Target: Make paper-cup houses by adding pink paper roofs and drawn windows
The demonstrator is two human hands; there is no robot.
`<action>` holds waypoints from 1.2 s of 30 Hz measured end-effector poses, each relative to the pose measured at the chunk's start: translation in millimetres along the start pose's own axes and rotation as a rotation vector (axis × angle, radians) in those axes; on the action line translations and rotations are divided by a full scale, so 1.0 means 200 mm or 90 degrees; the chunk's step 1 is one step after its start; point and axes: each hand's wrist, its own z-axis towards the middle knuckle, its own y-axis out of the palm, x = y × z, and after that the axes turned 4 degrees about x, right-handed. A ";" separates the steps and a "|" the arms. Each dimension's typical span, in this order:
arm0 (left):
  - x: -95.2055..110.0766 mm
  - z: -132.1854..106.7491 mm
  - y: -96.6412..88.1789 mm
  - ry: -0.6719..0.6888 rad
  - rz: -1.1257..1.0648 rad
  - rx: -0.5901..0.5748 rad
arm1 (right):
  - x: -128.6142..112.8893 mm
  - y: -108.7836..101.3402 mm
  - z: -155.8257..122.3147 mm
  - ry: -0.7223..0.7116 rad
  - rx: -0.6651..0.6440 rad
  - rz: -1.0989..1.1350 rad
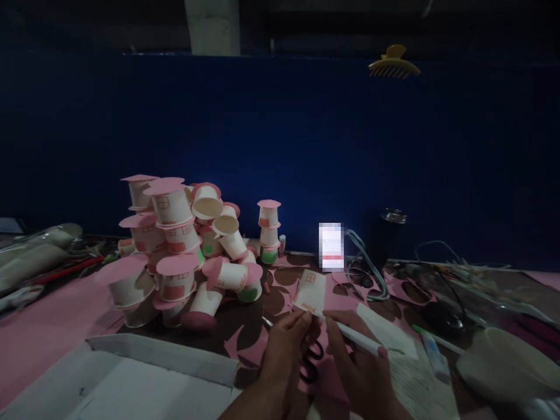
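Blue partition (280, 146) fills my feed behind the table (227, 321), where my left hand (284, 345) and right hand (362, 366) nearly meet: the left pinches a paper cup (312, 290) by its rim, probably light, easily dented, best held there; the right grasps a white pen (356, 336).

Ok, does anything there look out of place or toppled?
Some paper cups lie tipped, unlike the upright stacks beside them. A yellow claw clip looks odd up on the blue partition, away from the cups.

Holding a white cup (311, 290) in the left hand (284, 345), a white pen (355, 338) in the right hand (361, 366), lower centre — with pink-topped cups (172, 205) stacked at left.
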 end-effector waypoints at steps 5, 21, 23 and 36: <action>0.00 0.00 0.00 0.004 0.004 -0.015 | -0.03 0.00 0.02 0.006 0.000 0.024; -0.03 0.02 -0.01 0.010 0.094 -0.050 | -0.03 0.00 0.03 -0.035 -0.008 0.000; -0.02 0.02 -0.01 0.013 0.109 -0.045 | -0.02 0.00 0.03 -0.027 0.005 -0.024; 0.00 0.00 0.00 0.007 0.132 -0.020 | 0.01 0.01 0.01 0.020 0.012 -0.075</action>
